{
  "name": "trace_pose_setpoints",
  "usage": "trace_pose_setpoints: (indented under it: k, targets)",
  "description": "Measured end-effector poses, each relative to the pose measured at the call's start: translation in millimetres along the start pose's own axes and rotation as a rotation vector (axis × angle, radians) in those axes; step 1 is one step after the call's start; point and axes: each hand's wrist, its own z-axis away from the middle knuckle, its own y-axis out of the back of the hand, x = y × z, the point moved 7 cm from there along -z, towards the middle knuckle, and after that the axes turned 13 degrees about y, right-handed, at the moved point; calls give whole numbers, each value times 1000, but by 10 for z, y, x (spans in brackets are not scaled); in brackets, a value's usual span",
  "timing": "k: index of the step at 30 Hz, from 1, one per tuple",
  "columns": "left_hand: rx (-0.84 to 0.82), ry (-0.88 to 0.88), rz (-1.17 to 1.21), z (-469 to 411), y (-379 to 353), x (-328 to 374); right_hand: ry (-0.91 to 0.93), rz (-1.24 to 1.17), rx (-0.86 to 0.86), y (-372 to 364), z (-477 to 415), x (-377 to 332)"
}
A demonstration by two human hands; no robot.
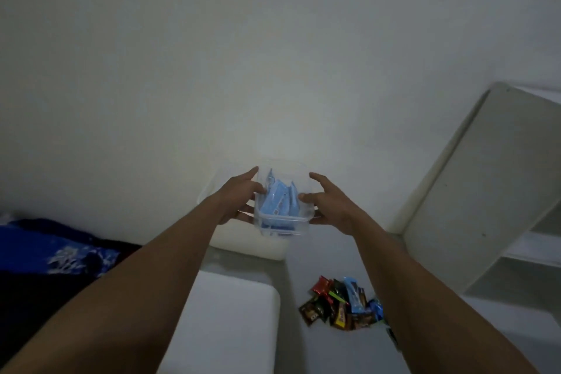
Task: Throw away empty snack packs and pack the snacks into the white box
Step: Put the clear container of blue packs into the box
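Observation:
I hold a small clear plastic container in the air between both hands. Several light blue snack packs stand inside it. My left hand grips its left side, with the fingers wrapped round the wall. On the right side, my right hand holds it with fingers on the wall and under the base, and its thumb is raised. The white box sits just below and behind the container, partly hidden by it. A pile of mixed snack packs in red, brown, black and blue lies on the surface at lower right.
A flat white lid-like slab lies in front of the white box. White shelving stands to the right. Blue patterned cloth lies at left. A pale wall fills the background.

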Motion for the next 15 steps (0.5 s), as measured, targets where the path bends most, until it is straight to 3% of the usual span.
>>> trace_pose_setpoints:
  k: [7,15]
  targets:
    - [12,21,-12,-686,742,405,1,-3,-2,-477,-961,-163]
    - [-9,139,-95,-1455,1187,281,-123,-49,52,-912,-1586,368]
